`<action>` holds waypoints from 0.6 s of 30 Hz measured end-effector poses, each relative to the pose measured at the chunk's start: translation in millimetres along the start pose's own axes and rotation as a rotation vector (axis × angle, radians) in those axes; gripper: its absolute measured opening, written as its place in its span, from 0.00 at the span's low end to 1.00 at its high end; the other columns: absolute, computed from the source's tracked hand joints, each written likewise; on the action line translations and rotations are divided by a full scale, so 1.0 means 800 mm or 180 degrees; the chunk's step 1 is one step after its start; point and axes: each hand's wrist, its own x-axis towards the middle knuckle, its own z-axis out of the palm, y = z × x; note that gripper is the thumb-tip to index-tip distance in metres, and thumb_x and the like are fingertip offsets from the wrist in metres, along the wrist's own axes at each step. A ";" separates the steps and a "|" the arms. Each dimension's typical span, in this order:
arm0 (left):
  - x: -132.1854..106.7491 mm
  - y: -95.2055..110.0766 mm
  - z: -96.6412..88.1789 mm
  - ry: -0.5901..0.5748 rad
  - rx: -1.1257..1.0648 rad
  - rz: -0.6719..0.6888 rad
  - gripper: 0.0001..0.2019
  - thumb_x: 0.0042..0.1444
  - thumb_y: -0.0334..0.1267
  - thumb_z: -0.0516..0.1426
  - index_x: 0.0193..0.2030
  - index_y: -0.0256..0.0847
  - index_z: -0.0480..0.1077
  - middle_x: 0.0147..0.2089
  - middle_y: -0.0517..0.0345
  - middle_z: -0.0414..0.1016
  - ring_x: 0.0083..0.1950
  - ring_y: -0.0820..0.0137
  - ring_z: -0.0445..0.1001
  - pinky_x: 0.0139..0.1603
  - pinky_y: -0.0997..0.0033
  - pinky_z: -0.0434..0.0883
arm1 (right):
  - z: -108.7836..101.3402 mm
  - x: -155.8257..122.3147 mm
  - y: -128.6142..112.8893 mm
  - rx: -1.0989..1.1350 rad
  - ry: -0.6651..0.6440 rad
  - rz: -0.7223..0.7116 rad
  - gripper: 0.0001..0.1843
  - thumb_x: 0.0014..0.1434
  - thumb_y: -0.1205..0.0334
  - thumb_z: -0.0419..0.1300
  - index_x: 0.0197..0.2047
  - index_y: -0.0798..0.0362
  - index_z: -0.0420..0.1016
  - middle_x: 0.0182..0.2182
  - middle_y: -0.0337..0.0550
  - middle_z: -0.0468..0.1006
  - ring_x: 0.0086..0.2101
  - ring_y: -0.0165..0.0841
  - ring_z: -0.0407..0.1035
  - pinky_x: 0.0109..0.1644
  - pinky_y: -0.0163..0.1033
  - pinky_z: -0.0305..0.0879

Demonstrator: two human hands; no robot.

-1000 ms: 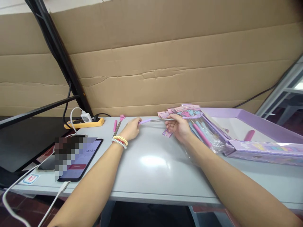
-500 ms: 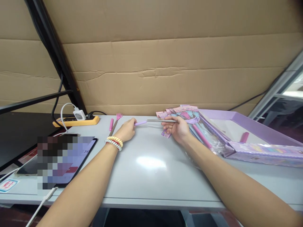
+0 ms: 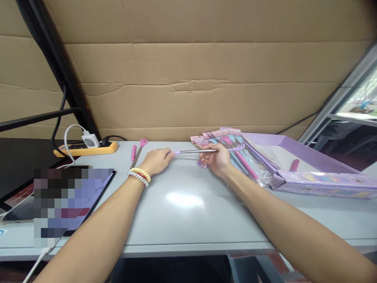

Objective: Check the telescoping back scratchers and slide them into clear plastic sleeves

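Observation:
A back scratcher with a metal rod (image 3: 196,151) stretches level between my two hands above the desk. My left hand (image 3: 159,160) is closed around its purple grip (image 3: 177,153), only the end of which shows. Closed on the rod farther right is my right hand (image 3: 219,159), with the purple claw head (image 3: 238,147) beyond it. Behind my left wrist lies a pink-clawed back scratcher (image 3: 139,151), next to a loose pink grip (image 3: 133,153). Several back scratchers in clear packaging (image 3: 246,165) lie beside my right hand.
At the right is an open purple box (image 3: 324,182) with a pink grip (image 3: 294,165) inside. A tablet (image 3: 100,196), blurred in part, sits at the left. Behind it are a yellow power strip (image 3: 101,149) and cables. Cardboard (image 3: 188,106) backs the grey desk (image 3: 182,228).
My left hand has moved along the purple grip toward the rod, so less of the grip shows. The right hand keeps hold of the rod. The camera view has shifted slightly.

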 end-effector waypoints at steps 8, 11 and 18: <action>-0.003 0.009 -0.012 0.0194 -0.0091 0.0016 0.21 0.62 0.49 0.40 0.29 0.42 0.68 0.28 0.55 0.73 0.32 0.65 0.69 0.29 0.69 0.52 | 0.002 -0.006 -0.003 0.0121 -0.0257 -0.0220 0.07 0.40 0.59 0.46 0.24 0.51 0.59 0.14 0.43 0.70 0.13 0.33 0.60 0.15 0.34 0.51; -0.005 0.011 -0.015 0.0118 0.0015 0.0053 0.21 0.61 0.49 0.41 0.29 0.43 0.69 0.27 0.55 0.73 0.32 0.64 0.69 0.29 0.68 0.52 | 0.003 -0.008 -0.002 -0.0020 -0.0306 -0.0307 0.07 0.39 0.58 0.46 0.23 0.51 0.60 0.13 0.44 0.70 0.12 0.33 0.60 0.14 0.34 0.50; -0.011 0.039 -0.007 -0.0074 -0.0049 0.0169 0.22 0.61 0.49 0.40 0.30 0.42 0.70 0.28 0.53 0.73 0.31 0.64 0.69 0.28 0.68 0.51 | 0.011 -0.015 0.011 -0.0172 -0.0480 -0.0535 0.07 0.39 0.58 0.46 0.21 0.51 0.61 0.12 0.44 0.70 0.11 0.32 0.60 0.14 0.34 0.53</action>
